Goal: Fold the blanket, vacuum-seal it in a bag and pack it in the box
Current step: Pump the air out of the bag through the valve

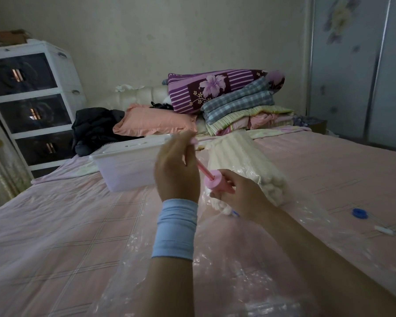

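1. Left hand [176,172], with a blue wristband [175,229] just below it: clamped round the top of the pink plunger rod [200,167], drawn up and out of the barrel.
2. Right hand [236,193], just right of and lower than the left: wrapped round the barrel of the pink hand pump [215,179], apparently holding it down against the bag.
3. Cream blanket [242,161]: folded into a thick bundle directly beyond the right hand, inside the clear vacuum bag [215,259], with loose plastic spread beneath both forearms.
4. Judged done: folding and bagging. Sealing of the bag mouth: cannot tell.
5. Judged in hand: pumping the air out. Plastic nearer than the hands loose and crinkled, so probably far from flat.
6. Left to do: finishing the suction, capping the valve, then packing the bundle into the translucent plastic box [128,163] just beyond the left hand.
7. Count: one blanket, one bag, one pump, one box. Also one blue cap [359,213] and one small white clip [384,230], both well right of the right hand.
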`<state>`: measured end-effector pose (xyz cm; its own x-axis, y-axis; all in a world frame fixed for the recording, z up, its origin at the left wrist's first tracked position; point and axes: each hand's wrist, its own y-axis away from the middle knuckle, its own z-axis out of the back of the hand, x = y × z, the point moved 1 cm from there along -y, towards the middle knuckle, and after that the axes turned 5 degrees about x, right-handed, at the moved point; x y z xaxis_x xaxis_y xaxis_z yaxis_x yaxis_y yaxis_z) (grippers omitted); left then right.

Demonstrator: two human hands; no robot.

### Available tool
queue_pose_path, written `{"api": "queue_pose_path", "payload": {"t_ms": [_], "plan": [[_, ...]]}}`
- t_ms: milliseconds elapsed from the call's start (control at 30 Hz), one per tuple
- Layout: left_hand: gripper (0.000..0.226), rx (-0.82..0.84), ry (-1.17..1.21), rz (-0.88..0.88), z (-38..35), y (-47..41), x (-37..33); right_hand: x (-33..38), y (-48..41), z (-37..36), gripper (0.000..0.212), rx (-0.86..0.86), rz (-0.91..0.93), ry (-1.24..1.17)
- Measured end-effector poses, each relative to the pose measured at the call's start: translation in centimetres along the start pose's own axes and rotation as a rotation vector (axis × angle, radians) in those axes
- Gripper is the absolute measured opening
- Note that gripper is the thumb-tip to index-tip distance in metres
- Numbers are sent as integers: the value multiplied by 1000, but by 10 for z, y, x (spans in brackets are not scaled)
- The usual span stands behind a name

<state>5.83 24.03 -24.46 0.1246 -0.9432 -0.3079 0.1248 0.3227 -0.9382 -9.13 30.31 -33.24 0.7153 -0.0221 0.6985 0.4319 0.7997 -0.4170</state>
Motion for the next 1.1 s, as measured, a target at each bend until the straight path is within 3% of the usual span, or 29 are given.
{"api": "queue_pose_path", "payload": {"t_ms": [100, 133, 200, 367, 433, 500, 600, 667, 733, 933, 1000, 1100], "plan": [[17, 405, 40, 194, -20, 33, 12, 2, -1, -2, 36, 28, -3, 4], [15, 456, 27, 220, -22, 36, 15, 2, -2, -3, 35, 35, -3, -4], [14, 403, 0, 160, -18, 27, 14, 1, -1, -4, 36, 13, 18, -29], [17, -113, -32, -65, 12, -20, -9, -5, -1, 1, 42, 2, -6, -45], [18, -206, -46, -77, 12, -22, -9, -6, -1, 1, 42, 3, -13, -56], [18, -128, -23, -58, 1, -9, -4, -8, 0, -1, 44, 3, -15, -76], [14, 308, 61, 111, -22, 26, 6, -6, 1, -4, 46, -12, -24, -142], [14, 466, 46, 180, -28, 34, 10, -4, 1, -5, 49, -20, -31, -167], [15, 407, 24, 98, -21, 23, 6, -5, 2, -4, 48, -28, -18, -172], [18, -181, 5, -132, 19, -29, -23, -8, 5, 3, 44, -18, -37, -132], [18, -178, 4, -129, 11, -21, -21, -8, 5, 2, 45, -14, -44, -147], [16, 172, 77, 22, -17, 14, -3, -6, 5, -3, 48, -32, -41, -170]]}}
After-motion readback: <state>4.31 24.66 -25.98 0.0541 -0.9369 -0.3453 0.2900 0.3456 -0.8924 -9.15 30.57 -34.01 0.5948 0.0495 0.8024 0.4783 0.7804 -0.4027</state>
